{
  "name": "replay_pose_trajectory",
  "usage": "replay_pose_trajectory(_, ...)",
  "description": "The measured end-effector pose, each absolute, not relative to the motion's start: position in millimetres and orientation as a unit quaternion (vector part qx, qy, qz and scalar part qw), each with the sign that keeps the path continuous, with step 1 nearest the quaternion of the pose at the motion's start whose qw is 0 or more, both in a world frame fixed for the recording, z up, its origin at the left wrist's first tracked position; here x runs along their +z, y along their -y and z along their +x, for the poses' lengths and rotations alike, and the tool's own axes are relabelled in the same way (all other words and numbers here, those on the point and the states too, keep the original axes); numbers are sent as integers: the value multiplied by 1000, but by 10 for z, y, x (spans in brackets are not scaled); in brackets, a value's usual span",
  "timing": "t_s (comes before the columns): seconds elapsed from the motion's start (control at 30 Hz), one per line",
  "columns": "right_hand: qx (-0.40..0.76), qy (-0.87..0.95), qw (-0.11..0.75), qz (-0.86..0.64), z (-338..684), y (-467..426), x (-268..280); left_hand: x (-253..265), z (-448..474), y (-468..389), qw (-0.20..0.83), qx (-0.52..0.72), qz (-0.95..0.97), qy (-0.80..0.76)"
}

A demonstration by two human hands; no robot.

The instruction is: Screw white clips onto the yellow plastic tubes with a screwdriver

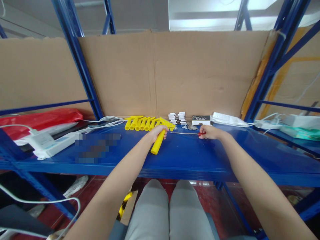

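My left hand (160,131) is wrapped round a yellow T-shaped plastic tool (157,144), its hollow round handle tilted down toward me and its wide head pointing away. In my right hand (210,132) is a screwdriver (185,133), gripped by its red handle. The long shaft lies level and points left, its tip close to the yellow head; whether they touch I cannot tell. Behind my left hand stands a row of several similar yellow tools (140,124). Small screws (184,127) and thin metal plates (191,125) lie beyond the shaft.
At the back are stacked white-and-black packets (177,118), a small black-and-white box (201,120) and a white package (228,119). White cables (107,120), a power strip (58,145) and a red bag (47,120) lie left. Cardboard (155,73) and blue posts (83,66) bound the shelf (190,151).
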State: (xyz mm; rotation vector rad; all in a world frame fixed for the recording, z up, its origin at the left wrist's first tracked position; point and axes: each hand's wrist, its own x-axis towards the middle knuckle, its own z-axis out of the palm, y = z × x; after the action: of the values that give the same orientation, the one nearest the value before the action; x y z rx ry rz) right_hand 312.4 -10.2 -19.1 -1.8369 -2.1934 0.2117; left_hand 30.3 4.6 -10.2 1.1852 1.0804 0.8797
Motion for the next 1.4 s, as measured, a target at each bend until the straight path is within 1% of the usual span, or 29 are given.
replay_pose_trajectory(0.13, 57, 759, 167, -626, 3215, 89, -172, -70, 241, -86, 607, 410, 492, -471)
replay_pose_trajectory(0.27, 67, 758, 224, -609, 3265, 90, -147, -91, 194, -124, 594, 401, 483, -504)
replay_pose_trajectory(0.37, 84, 765, 244, -590, 3249, 103, -132, -122, 200, -122, 570, 392, 499, -522)
replay_pose_trajectory(0.67, 109, 782, 231, -569, 3172, 112, -135, -107, 273, -37, 533, 347, 554, -536)
replay_pose_trajectory(1.4, 97, 778, 211, -583, 3141, 114, -139, -70, 302, 51, 518, 337, 583, -528)
